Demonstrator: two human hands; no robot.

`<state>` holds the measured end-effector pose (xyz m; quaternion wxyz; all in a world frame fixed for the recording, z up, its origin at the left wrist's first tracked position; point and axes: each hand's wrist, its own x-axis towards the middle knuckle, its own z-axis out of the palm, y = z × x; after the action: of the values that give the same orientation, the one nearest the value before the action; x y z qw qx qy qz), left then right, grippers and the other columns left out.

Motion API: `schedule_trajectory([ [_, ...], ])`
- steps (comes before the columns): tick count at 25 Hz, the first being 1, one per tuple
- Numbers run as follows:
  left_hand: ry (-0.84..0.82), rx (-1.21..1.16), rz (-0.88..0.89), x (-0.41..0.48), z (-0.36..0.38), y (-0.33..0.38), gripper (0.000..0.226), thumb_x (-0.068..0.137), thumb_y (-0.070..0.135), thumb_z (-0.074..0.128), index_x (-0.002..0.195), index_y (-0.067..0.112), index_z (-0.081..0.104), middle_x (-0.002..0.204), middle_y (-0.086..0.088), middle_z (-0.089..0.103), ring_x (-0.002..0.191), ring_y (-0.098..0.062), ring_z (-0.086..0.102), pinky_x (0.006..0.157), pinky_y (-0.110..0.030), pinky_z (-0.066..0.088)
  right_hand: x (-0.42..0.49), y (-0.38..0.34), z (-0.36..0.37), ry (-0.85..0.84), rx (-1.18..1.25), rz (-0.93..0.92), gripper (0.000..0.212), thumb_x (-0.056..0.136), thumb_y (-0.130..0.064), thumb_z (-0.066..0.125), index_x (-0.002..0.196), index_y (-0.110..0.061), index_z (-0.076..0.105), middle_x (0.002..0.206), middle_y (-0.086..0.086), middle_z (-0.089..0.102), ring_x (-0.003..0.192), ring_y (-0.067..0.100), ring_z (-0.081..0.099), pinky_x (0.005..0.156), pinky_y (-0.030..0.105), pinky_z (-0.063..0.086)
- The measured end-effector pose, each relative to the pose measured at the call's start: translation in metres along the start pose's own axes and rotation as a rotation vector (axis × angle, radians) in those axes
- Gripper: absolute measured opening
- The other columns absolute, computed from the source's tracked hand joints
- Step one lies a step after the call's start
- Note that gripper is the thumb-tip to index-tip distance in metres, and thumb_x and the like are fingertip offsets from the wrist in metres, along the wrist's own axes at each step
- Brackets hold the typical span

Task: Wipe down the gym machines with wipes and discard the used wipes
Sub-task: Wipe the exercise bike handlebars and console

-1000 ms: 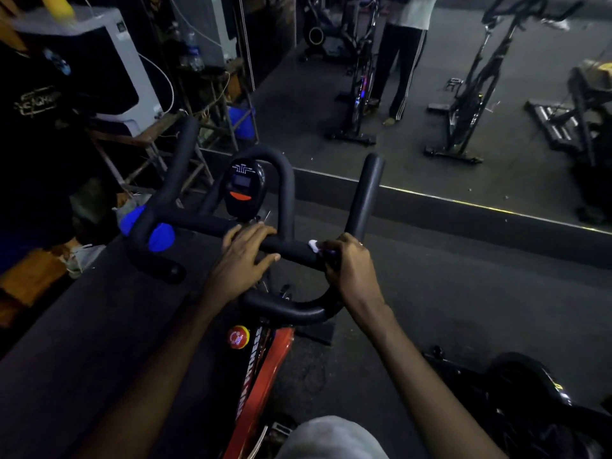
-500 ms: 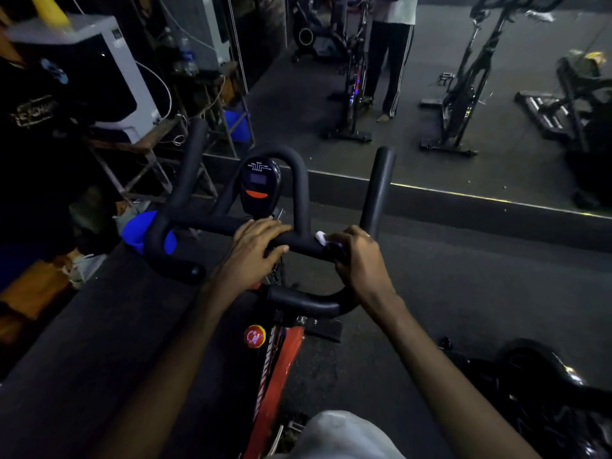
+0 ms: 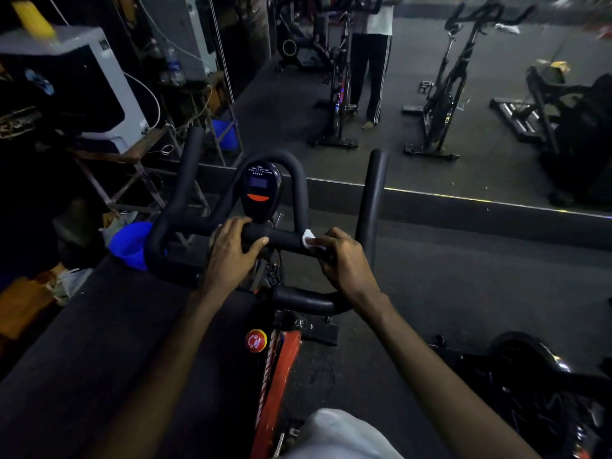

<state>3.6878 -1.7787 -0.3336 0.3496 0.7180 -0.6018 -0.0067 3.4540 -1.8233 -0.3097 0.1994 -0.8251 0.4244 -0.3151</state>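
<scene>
Left hand [image 3: 231,251] wrapped over the handlebar [image 3: 284,235] below the console [image 3: 261,190]. Right hand [image 3: 346,261] pinching a white wipe [image 3: 309,239] against it.

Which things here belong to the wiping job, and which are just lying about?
In the job: small white wipe, held by the right hand against the black padded handlebar; left hand gripping that bar.
Lying about: blue plastic tub, clear plastic water bottle, grey boxy appliance.
</scene>
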Motion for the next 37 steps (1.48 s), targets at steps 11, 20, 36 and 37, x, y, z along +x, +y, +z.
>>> schedule_trajectory([
  [11, -0.297, 0.140, 0.078, 0.018, -0.024, -0.020, 0.064, 0.093, 0.054, 0.053, 0.140, 0.011, 0.051, 0.144, -0.008, 0.050, 0.139, -0.025, 0.039, 0.119, -0.039, 0.014, 0.005, -0.012, 0.010, -0.037, -0.073, -0.049, 0.026, 0.085, -0.004, 0.069, 0.106, -0.017, 0.077, 0.091, 0.005, 0.061, 0.087, 0.025, 0.060, 0.070, 0.018, 0.035],
  [20, -0.279, 0.057, 0.038, 0.017, -0.027, -0.021, 0.082, 0.079, 0.071, 0.038, 0.133, 0.013, 0.060, 0.135, -0.007, 0.058, 0.132, -0.025, 0.047, 0.113, -0.041, 0.025, 0.016, -0.037, 0.024, -0.101, -0.026, -0.112, 0.020, 0.089, -0.009, 0.067, 0.105, -0.017, 0.075, 0.093, 0.002, 0.055, 0.084, 0.028, 0.063, 0.069, 0.031, 0.047],
  [36, -0.132, 0.080, 0.021, 0.015, -0.025, -0.023, 0.064, 0.084, 0.064, 0.054, 0.134, 0.024, 0.057, 0.148, -0.001, 0.042, 0.140, -0.022, 0.033, 0.114, -0.048, 0.023, 0.020, -0.010, 0.003, 0.071, -0.007, 0.081, 0.013, 0.089, -0.027, 0.073, 0.099, -0.020, 0.078, 0.086, -0.004, 0.064, 0.078, 0.010, 0.063, 0.068, 0.019, 0.043],
  [37, -0.115, 0.067, -0.015, 0.015, -0.027, -0.023, 0.062, 0.087, 0.059, 0.058, 0.139, 0.026, 0.051, 0.154, -0.001, 0.034, 0.144, -0.023, 0.026, 0.115, -0.052, 0.022, 0.017, -0.009, 0.004, 0.067, -0.022, 0.079, 0.013, 0.088, -0.024, 0.073, 0.100, -0.020, 0.078, 0.087, -0.002, 0.065, 0.078, 0.012, 0.064, 0.068, 0.020, 0.044],
])
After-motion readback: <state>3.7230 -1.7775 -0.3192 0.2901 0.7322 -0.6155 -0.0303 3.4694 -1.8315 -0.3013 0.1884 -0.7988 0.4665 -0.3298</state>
